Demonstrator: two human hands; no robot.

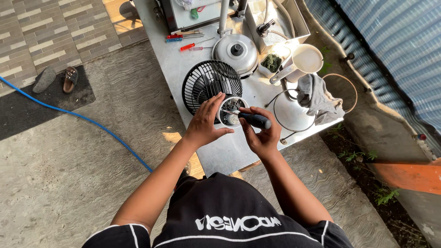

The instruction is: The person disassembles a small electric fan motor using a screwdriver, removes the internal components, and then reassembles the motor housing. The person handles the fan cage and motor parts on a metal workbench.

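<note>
A small black fan (pixel 209 82) with a wire grille lies on the grey table (pixel 174 64), its round motor housing (pixel 231 111) open toward me. My left hand (pixel 204 123) grips the housing from the left, fingers curled around its rim. In my right hand (pixel 262 133) is a screwdriver with a dark handle (pixel 255 120); its shaft points left into the open motor housing.
Behind the fan sit a round metal lid (pixel 236 51), a white cup (pixel 307 59), a grey rag (pixel 317 96) and a metal dome (pixel 291 112). Red-handled screwdrivers (pixel 186 41) lie at the back. A blue hose (pixel 82 117) and sandals (pixel 57 79) lie on the ground to the left.
</note>
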